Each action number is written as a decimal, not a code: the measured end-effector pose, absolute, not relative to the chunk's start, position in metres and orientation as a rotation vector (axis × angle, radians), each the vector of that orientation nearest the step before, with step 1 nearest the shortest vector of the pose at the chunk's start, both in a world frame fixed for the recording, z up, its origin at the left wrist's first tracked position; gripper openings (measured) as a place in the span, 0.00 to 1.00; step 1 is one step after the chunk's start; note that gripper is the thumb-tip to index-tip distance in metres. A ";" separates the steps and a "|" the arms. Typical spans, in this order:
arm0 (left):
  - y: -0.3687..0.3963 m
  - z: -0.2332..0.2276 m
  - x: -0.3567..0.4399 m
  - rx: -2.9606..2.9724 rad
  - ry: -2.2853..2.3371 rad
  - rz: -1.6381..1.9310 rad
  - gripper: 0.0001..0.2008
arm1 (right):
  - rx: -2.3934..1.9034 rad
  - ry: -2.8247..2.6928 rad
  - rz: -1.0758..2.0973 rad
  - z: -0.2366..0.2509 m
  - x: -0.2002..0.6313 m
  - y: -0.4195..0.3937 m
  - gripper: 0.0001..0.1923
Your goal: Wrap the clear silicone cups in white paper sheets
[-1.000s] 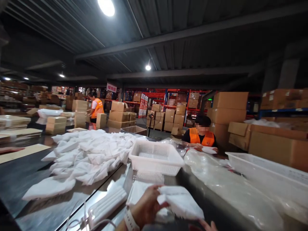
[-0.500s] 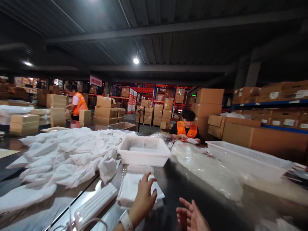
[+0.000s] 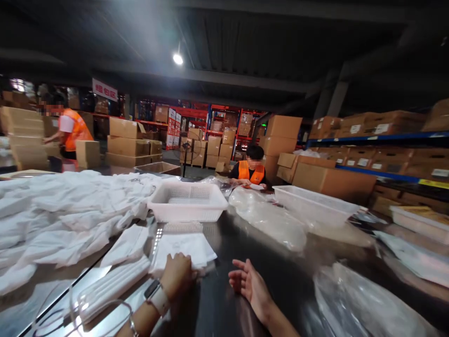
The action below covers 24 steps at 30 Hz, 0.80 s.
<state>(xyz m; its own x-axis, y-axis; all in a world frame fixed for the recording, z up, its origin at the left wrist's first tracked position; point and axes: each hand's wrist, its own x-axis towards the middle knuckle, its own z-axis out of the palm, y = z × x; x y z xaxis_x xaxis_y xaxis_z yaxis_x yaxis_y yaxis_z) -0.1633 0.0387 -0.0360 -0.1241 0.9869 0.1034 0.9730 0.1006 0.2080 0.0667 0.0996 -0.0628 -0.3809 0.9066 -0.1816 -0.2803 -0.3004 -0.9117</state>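
Note:
My left hand (image 3: 178,272), with a watch on its wrist, is closed with its fingers curled down at the near edge of a stack of flat white sheets or bags (image 3: 185,245). What lies in those fingers is hidden. Over the dark tabletop, right of the stack, my right hand (image 3: 247,284) is open and holds nothing, its palm turned left and fingers loosely bent. Left of the stack lies a long white ribbed device (image 3: 114,285) with a cable. A folded white piece (image 3: 128,244) rests just beyond it.
A large heap of white bags or cloth (image 3: 70,206) covers the left. Behind the stack stands a white perforated basket (image 3: 189,214). Clear plastic film (image 3: 266,215), another white bin (image 3: 315,206) and more film (image 3: 365,299) lie right. A person in an orange vest (image 3: 250,173) sits across.
My left hand has come down and back onto the stack's near edge, its spread fingers curling in. My right hand remains open. The whole view has swung to the right.

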 end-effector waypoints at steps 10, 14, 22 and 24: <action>0.057 -0.043 -0.163 2.121 2.198 0.390 0.18 | -1.095 -1.955 0.981 -0.043 0.063 0.076 0.21; 0.059 -0.043 -0.170 2.152 2.211 0.304 0.20 | -1.010 -2.179 -0.098 -0.020 0.095 0.019 0.15; 0.065 -0.063 -0.192 2.212 2.103 0.334 0.19 | -2.368 -1.769 -0.640 -0.044 0.267 -0.056 0.17; 0.067 -0.068 -0.196 2.198 2.147 0.326 0.18 | -2.311 -1.925 -0.348 -0.051 0.294 -0.048 0.19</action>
<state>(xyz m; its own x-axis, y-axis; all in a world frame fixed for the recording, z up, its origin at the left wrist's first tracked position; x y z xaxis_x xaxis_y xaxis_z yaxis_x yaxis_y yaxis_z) -0.1965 0.0669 -0.0676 0.0130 0.9934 0.1140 0.9825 -0.0339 0.1834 0.2943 -0.0479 -0.0510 0.1679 0.9544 0.2468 0.9805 -0.1877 0.0588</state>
